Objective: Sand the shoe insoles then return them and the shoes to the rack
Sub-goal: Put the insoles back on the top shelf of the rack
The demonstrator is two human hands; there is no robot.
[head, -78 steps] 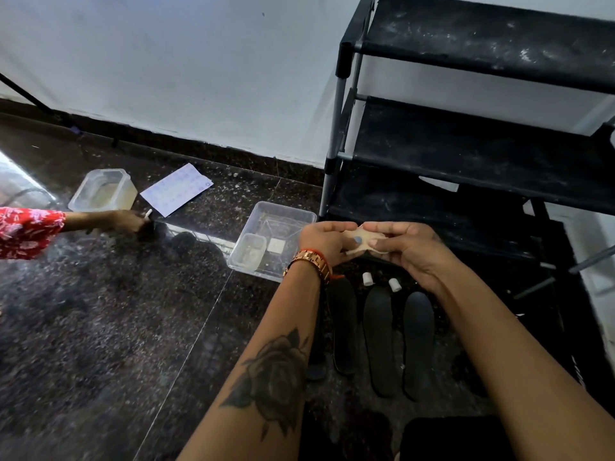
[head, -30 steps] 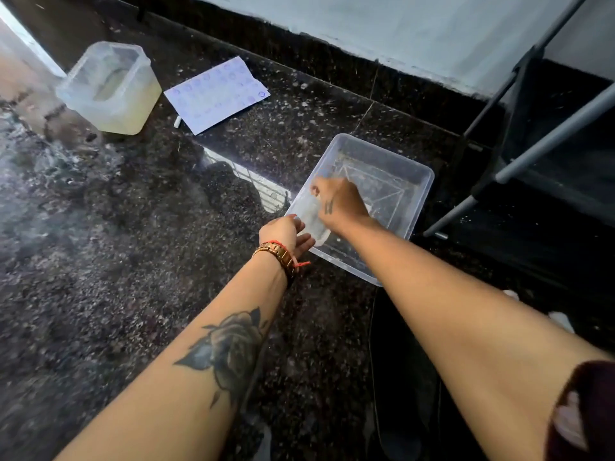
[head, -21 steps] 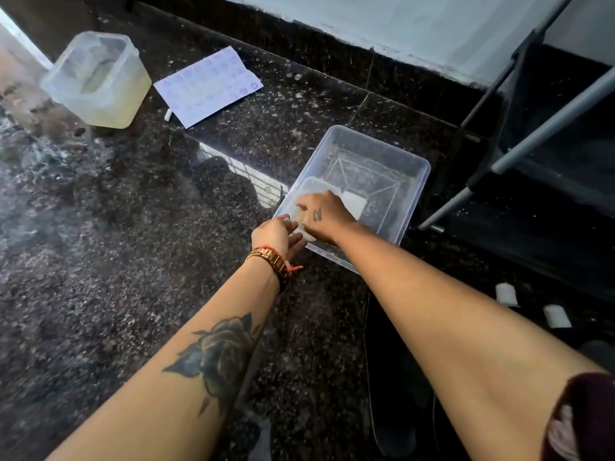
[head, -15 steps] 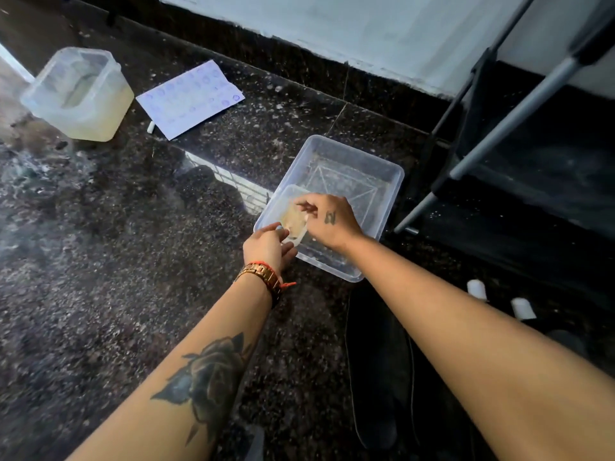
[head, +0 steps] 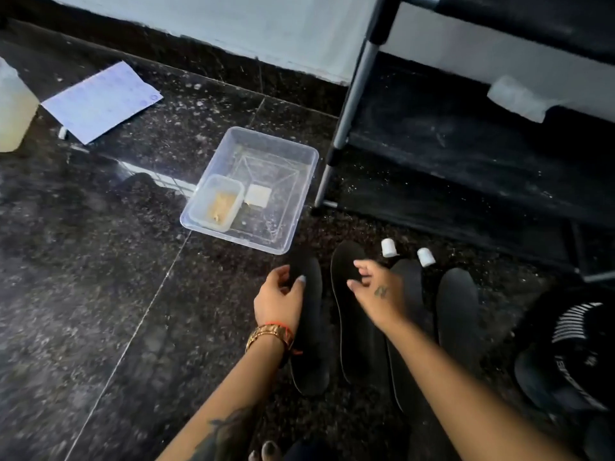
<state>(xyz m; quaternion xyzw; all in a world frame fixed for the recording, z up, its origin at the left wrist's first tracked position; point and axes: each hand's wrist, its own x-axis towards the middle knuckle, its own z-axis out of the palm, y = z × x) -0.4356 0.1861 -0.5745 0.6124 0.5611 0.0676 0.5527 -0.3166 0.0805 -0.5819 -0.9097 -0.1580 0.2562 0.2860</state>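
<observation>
Four flat black insoles lie side by side on the dark speckled stone floor (head: 100, 294), toes pointing toward the shoe rack (head: 466, 168). From left to right: first insole (head: 311, 361), second insole (head: 357, 344), third insole (head: 411, 287) and fourth insole (head: 457, 314). The left hand (head: 279, 302) hangs over the toe end of the first insole, its grip released, fingers loosely curved and holding nothing; whether the fingertips touch the insole cannot be told. The right hand (head: 377, 294) is spread above the second and third insoles, grip likewise released, and its forearm crosses over and hides much of the third insole.

Just beyond the insoles sits a clear rectangular plastic tray (head: 293, 234), its ribbed bottom showing through. Inside its near-left corner is a smaller clear tub (head: 203, 207) with crumpled tan sandpaper (head: 221, 206) in it, and beside that a small white square piece (head: 258, 195). Two small white caps (head: 388, 247) (head: 426, 257) stand on the floor near the toes of the third insole. The rack has grey metal poles and dusty black shelves. A black shoe (head: 572, 354) with white stripes lies at the right edge. Far left, a printed sheet of paper (head: 100, 101) lies flat next to a translucent container (head: 15, 108) of yellowish liquid
</observation>
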